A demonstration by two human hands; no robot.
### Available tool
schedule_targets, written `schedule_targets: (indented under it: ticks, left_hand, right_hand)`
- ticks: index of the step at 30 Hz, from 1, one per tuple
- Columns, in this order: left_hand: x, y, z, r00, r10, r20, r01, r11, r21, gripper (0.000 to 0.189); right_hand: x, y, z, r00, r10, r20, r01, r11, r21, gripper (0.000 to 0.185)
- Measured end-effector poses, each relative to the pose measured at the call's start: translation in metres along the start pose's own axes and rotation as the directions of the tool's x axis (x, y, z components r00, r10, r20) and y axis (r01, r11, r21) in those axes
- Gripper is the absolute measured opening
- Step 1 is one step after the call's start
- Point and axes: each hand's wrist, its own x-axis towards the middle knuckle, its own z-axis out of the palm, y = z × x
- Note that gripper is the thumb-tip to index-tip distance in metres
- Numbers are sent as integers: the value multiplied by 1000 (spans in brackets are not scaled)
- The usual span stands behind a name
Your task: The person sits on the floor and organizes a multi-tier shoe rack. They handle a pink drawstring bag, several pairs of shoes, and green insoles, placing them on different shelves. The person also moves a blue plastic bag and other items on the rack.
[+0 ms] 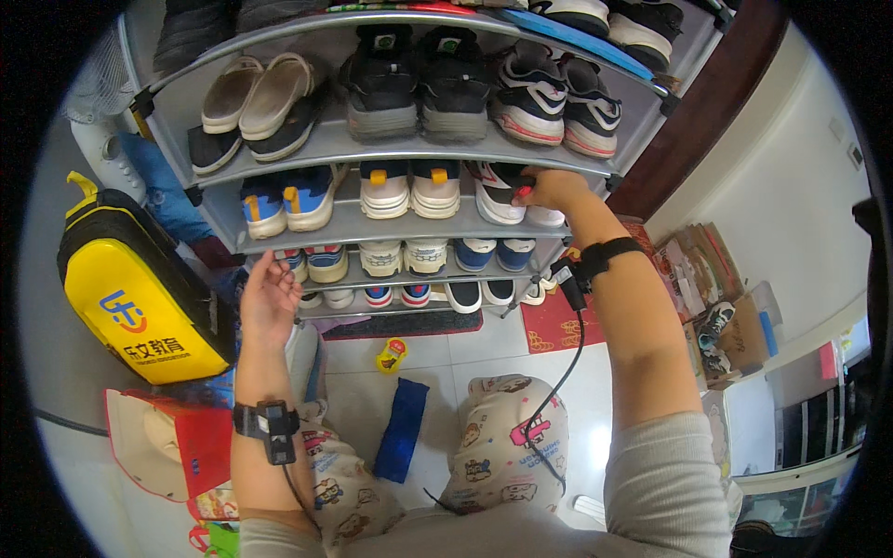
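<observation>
My right hand (554, 190) is at the right end of a shelf of a grey shoe rack (328, 227), its fingers on the heel of a black and white sneaker (499, 195). Part of a second white shoe (545, 217) shows below that hand. Left of them on this shelf stand white sneakers with yellow heel tabs (410, 192) and blue sneakers with orange tabs (296, 202). My left hand (273, 296) hangs with loosely curled fingers, holding nothing, in front of the striped sneakers (326, 262) one shelf lower. Black sneakers (418, 91) stand on a higher shelf.
A yellow and black backpack (153, 307) stands at the left, above a red bag (202, 432). A blue cloth (402, 429) and a small yellow package (391, 355) lie on the tiled floor between and before my knees. Cardboard boxes (750, 342) with shoes stand at the right. Cables hang from both wrist straps.
</observation>
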Motion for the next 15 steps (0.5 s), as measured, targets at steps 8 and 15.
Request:
schedule_targets:
  ticks: [8, 15]
  left_hand:
    - [10, -22, 5, 998, -61, 30, 59, 997, 58, 23]
    - [15, -40, 11, 992, -127, 3, 126, 985, 118, 23]
  right_hand:
    - [-69, -11, -26, 996, 56, -74, -51, 996, 76, 60]
    - [-169, 14, -44, 979, -186, -78, 196, 970, 147, 50]
